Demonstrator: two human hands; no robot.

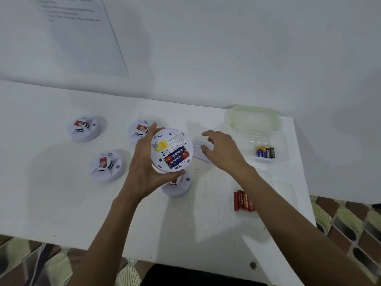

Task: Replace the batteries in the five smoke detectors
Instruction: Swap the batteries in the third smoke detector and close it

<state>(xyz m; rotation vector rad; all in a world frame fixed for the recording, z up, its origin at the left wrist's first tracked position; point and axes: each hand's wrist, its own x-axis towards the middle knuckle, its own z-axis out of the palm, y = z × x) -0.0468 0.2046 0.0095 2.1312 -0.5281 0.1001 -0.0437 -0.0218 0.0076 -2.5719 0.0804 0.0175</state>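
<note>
My left hand [144, 164] holds a white round smoke detector [172, 150] above the table, its back facing me. The battery bay is uncovered and shows two red-and-blue batteries. My right hand [222, 151] hovers with fingers spread just right of it, over a flat white cover piece [199, 150] lying on the table. Three more detectors rest face up: one at the far left [84, 129], one nearer me [107, 166], one behind my left hand [140, 130]. Another detector [179, 185] is partly hidden under the held one. Red batteries [243, 201] lie at the right.
A clear plastic box [266, 145] at the back right holds a few dark batteries [266, 152], and its lid [254, 116] stands behind it. The white table [61, 203] ends close to the box on the right, with patterned floor beyond. A white wall rises behind.
</note>
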